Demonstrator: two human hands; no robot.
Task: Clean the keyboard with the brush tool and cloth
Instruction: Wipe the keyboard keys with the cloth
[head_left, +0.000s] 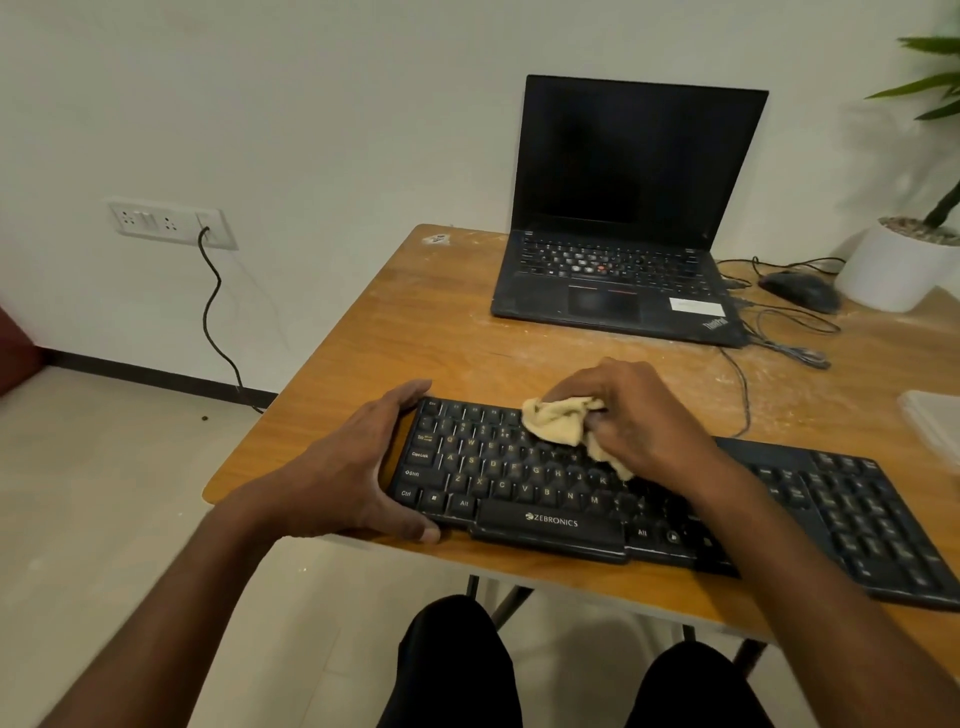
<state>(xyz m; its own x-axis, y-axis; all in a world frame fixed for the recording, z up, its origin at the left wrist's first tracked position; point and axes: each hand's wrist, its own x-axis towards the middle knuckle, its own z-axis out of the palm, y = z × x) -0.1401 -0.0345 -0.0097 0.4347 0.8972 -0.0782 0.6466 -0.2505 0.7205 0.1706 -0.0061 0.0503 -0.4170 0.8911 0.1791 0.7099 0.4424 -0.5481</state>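
A black keyboard (524, 486) with yellowish letters lies along the front edge of the wooden table (415, 322). My left hand (358, 467) clasps its left end, fingers over the far edge and thumb on the near edge. My right hand (639, 415) presses a crumpled beige cloth (558, 421) onto the upper key rows near the keyboard's middle. The keys under that hand are hidden. No brush tool is in view.
An open black laptop (618, 218) with a dark screen stands at the back of the table. Right of it are a black mouse (800, 291), loose cables (789, 338) and a white plant pot (893, 265). A pale tray (935, 421) sits at the right edge. The tabletop is dusty.
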